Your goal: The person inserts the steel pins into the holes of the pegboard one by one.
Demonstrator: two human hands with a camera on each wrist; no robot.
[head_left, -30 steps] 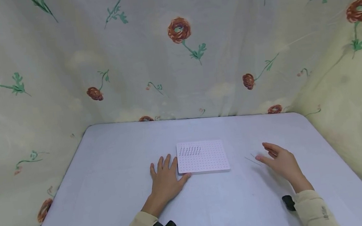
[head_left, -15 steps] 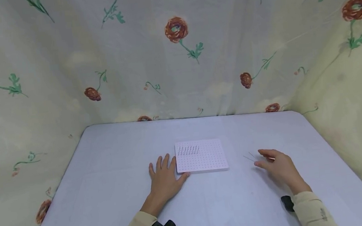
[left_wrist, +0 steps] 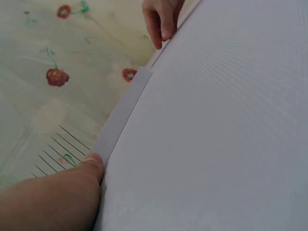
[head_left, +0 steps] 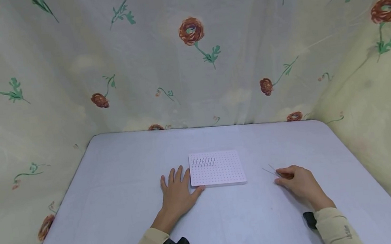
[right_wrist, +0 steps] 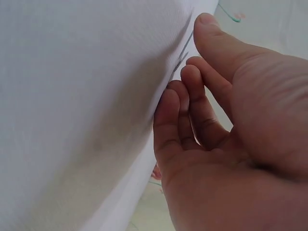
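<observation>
Right hand [head_left: 300, 184] lowered onto needles [head_left: 270, 170], fingers curling round them, needles pointing up-left, left hand [head_left: 178, 193] flat.

A makeshift recording booth: floral curtains [head_left: 196, 58] enclose a white table [head_left: 119, 209].

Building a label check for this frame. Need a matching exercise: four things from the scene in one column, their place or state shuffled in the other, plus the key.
Things
1. left hand
2. right hand
3. pegboard
4. upright pins

Places or states
A. standing in one row along the board's far left part
B. flat on the table, thumb against the board's near left corner
C. lying flat mid-table between the two hands
D. fingers curled down at the loose pins on the table

Pairs: 1-B, 2-D, 3-C, 4-A
</observation>
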